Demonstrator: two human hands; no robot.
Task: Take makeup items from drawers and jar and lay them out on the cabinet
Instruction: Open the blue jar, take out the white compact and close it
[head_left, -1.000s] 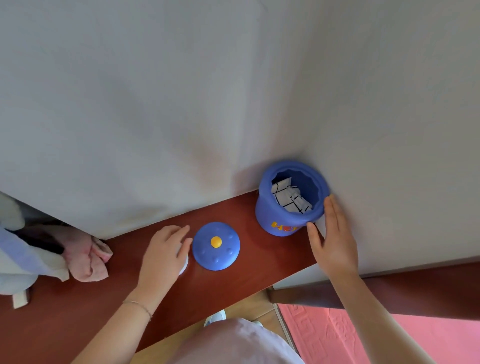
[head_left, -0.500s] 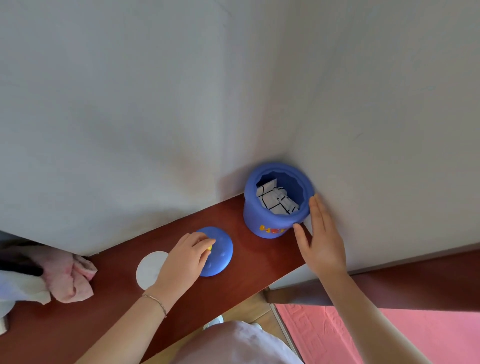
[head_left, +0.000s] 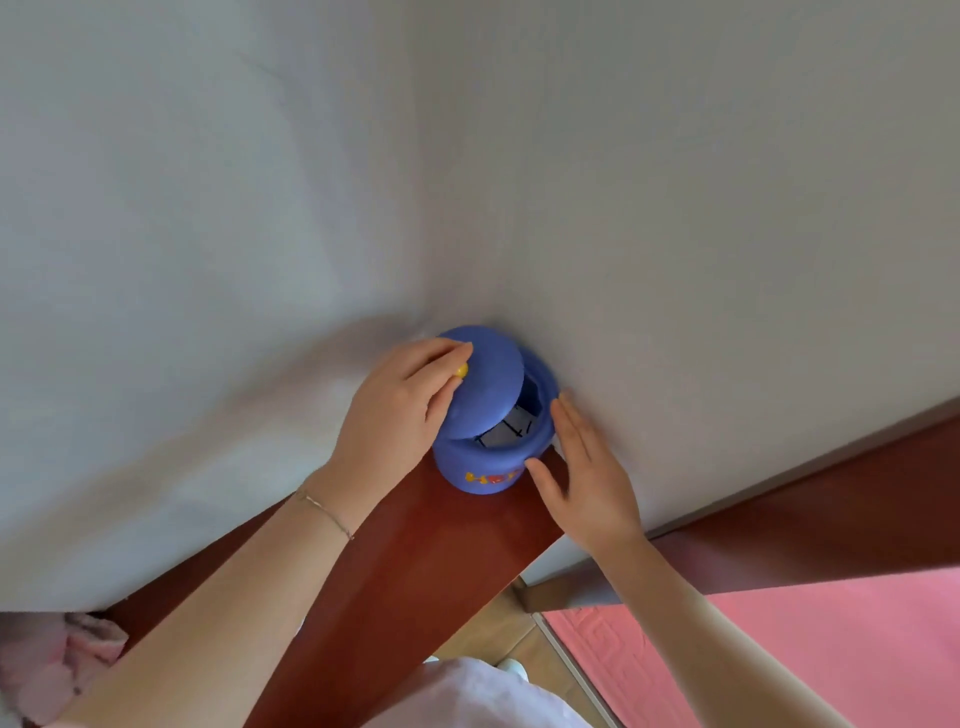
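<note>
A round blue jar (head_left: 485, 465) with small yellow and red marks stands on the red-brown cabinet top (head_left: 415, 561), tucked into the corner of two white walls. My left hand (head_left: 400, 410) grips the blue lid (head_left: 488, 379) by its yellow knob (head_left: 460, 370) and holds it tilted over the jar's mouth, covering the left part. White paper with black lines (head_left: 506, 428) shows in the gap. My right hand (head_left: 584, 467) rests flat against the jar's right side, fingers straight and together.
White walls close in behind and to the right of the jar. Pink cloth (head_left: 57, 660) lies at the cabinet's far left. A pink mat (head_left: 779, 649) covers the floor at lower right, past the cabinet's front edge.
My left hand picked the blue lid up off the cabinet and carried it right, onto the jar's mouth. The view swung right, so the white round item is out of frame.
</note>
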